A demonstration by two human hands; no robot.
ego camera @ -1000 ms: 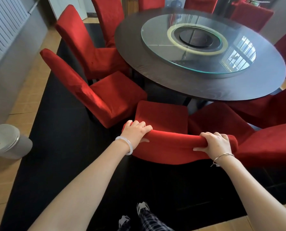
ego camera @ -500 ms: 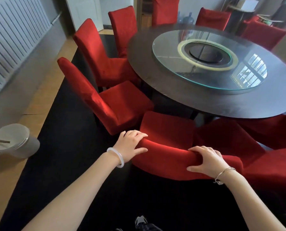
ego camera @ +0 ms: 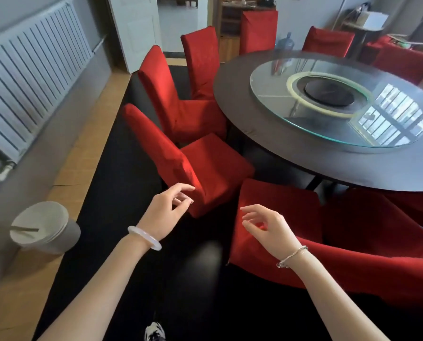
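A red-covered chair [ego camera: 279, 212] stands right in front of me, its seat tucked toward the round dark table [ego camera: 328, 168]. My right hand [ego camera: 267, 227] hovers over this chair's backrest with loosely curled fingers and holds nothing. My left hand [ego camera: 168, 210] floats free, fingers relaxed, close to the back corner of the neighbouring red chair [ego camera: 180, 168] on the left. It grips nothing, and whether a fingertip touches that chair cannot be told.
Several more red chairs ring the table, which carries a glass turntable [ego camera: 336, 104]. A grey lidded bin [ego camera: 43, 227] stands on the wooden floor at left, below a white radiator [ego camera: 28, 77]. A black rug [ego camera: 121, 217] lies underfoot. A doorway opens at the back.
Both hands have let go of the near chair's backrest and lifted off it. The left hand has moved toward the neighbouring chair, and my view has swung up and left.
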